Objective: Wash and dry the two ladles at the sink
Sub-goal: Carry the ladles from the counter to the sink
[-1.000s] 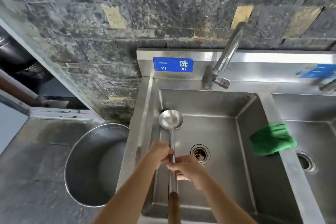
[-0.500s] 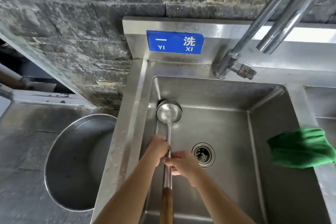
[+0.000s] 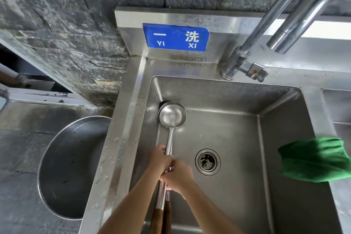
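Two hands [image 3: 171,169] round two stacked ladles [image 3: 171,118]

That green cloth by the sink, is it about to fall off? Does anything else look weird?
The green cloth is draped over the divider between the two basins, hanging into the left one, so it looks loosely placed. Otherwise nothing stands out: both hands hold the two stacked ladles in a dry sink.

Basin floor [image 3: 228,138] open round drain [image 3: 207,162], faucet [image 3: 266,24] overhead far-right, cloth [image 3: 313,159] on right rim

Both hands [image 3: 171,169] apparently around stacked ladles [image 3: 171,117].
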Available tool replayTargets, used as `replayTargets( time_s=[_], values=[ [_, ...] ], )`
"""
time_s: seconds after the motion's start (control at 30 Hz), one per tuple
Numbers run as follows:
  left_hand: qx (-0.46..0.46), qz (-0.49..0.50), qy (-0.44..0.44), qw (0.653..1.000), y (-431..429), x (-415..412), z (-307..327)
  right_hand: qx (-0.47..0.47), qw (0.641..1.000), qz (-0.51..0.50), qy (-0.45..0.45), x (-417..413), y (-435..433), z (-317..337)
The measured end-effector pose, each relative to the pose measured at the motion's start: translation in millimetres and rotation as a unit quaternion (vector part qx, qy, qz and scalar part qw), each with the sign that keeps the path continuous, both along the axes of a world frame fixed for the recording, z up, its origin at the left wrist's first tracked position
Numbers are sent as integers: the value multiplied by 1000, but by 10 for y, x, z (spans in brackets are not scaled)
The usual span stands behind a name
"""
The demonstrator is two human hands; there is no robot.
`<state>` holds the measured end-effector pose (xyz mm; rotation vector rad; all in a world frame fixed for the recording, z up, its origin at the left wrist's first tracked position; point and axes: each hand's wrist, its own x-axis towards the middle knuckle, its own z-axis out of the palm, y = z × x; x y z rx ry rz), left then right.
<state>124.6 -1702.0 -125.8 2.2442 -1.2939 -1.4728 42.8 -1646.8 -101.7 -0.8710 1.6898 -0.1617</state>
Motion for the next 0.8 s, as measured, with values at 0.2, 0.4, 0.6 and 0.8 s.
replayTargets(
  time_s=[0.2, 0.4, 0.6, 0.8],
  values=[
    [11, -18, -13, 1000, 57, 13, -40, -10, 997, 49, 50, -56, -26, -6],
    [14, -29, -19, 999, 138, 46, -60, -8, 997, 55, 44, -105, 60, -13],
    [23, -80, -61, 995, 118, 10, 102, -14, 998, 67, -1, -198, 78, 91],
    [-60, -166, -142, 974, -27, -128, 555, -18, 999, 32, -4, -550, 7, 354]
  ],
)
